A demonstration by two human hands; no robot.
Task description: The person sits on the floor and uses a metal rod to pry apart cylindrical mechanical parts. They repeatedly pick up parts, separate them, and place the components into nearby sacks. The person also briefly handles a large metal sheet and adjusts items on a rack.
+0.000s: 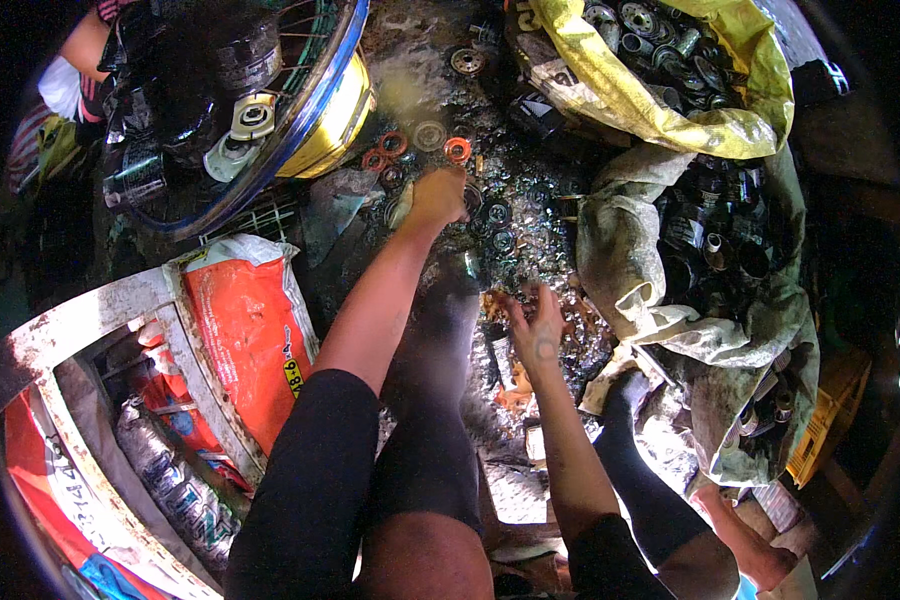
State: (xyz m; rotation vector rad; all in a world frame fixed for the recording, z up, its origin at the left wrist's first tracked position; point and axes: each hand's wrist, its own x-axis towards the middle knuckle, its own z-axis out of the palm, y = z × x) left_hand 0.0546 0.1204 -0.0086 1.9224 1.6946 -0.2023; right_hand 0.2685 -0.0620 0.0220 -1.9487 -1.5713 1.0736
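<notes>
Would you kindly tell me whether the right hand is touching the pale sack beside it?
Apart: the head view shows littered ground between the right hand and the pale sack.

1 blue rim (pixel 311 118), 1 yellow crate (pixel 832 412)

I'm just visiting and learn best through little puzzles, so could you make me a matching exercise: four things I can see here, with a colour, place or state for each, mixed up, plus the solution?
Things:
1. Left hand
2. Upper sack
3. Right hand
4. Wheel rim

Descriptions:
A. Fingers spread apart
B. Blue, at the upper left of the picture
C. Yellow around its open mouth
D. Close to the orange rings on the ground

Right pairs: 1-D, 2-C, 3-A, 4-B
</notes>
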